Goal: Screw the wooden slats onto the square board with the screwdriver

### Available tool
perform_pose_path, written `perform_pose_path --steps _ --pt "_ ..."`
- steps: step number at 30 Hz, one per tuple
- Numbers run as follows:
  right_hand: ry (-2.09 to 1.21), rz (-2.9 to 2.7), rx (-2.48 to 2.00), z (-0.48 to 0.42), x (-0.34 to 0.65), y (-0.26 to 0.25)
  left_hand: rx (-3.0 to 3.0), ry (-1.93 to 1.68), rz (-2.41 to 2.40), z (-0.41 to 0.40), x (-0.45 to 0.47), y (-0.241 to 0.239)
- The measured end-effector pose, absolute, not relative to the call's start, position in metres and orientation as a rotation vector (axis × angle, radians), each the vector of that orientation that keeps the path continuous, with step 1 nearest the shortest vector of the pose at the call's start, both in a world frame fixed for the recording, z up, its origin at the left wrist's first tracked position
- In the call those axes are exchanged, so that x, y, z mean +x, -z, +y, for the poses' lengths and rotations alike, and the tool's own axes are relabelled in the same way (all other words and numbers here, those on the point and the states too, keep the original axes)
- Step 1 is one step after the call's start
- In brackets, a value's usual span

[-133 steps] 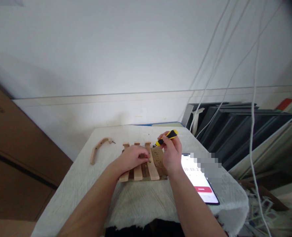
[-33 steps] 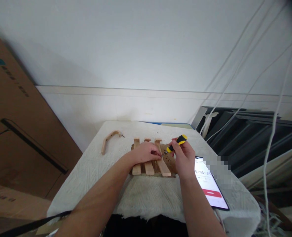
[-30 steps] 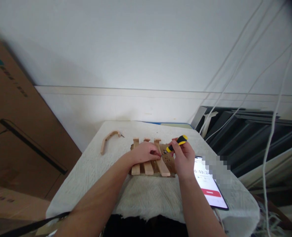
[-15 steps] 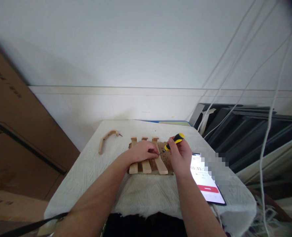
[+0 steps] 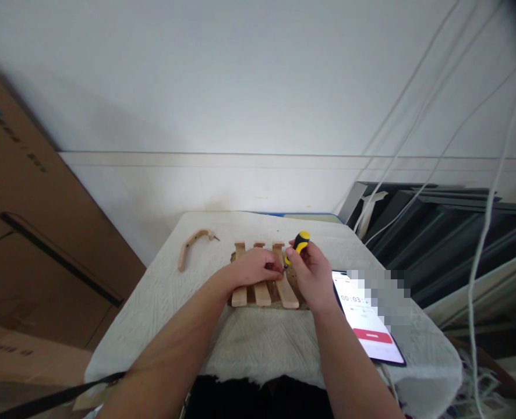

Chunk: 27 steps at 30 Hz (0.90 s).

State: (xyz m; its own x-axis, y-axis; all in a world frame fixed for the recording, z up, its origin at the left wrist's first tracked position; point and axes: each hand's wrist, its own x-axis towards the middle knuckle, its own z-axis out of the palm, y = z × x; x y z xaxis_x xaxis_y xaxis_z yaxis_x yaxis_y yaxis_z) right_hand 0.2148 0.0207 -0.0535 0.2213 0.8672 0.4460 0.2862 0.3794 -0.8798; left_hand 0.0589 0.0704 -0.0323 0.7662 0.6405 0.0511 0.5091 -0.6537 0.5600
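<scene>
My right hand (image 5: 313,273) grips a yellow-and-black screwdriver (image 5: 300,242), its handle slanting up from a tip near the rightmost slat. Fingers of my left hand (image 5: 258,266) are pinched together right by that tip; whatever small thing they hold is too small to make out. Under my left hand, three light wooden pieces lie side by side: a left slat (image 5: 239,298), a middle slat (image 5: 262,295) and a right slat (image 5: 287,297). Beneath them is a brown board (image 5: 299,278) with dark specks or holes, partly hidden by both hands.
A curved wooden piece (image 5: 191,243) with a thin dark screw-like tip lies at the table's left. A lit phone (image 5: 363,317) lies right of my right hand on the white tablecloth (image 5: 258,340). Cardboard (image 5: 52,203) stands left; dark panels (image 5: 437,233) and white cables (image 5: 480,250) are right.
The screwdriver's handle has swung left and stands more upright, with my right hand slightly turned. My left hand keeps its pinch by the right slat. The whole view has shifted a little.
</scene>
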Motion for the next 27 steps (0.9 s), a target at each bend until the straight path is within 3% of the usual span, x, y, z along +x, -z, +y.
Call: perform_pose_path --steps 10,27 --pt "-0.616 -1.51 -1.04 0.017 0.218 0.056 2.324 -0.323 0.879 0.07 0.056 0.031" --pt "-0.745 -1.336 -1.061 0.02 0.216 0.055 2.325 -0.281 0.844 0.071 0.049 0.03"
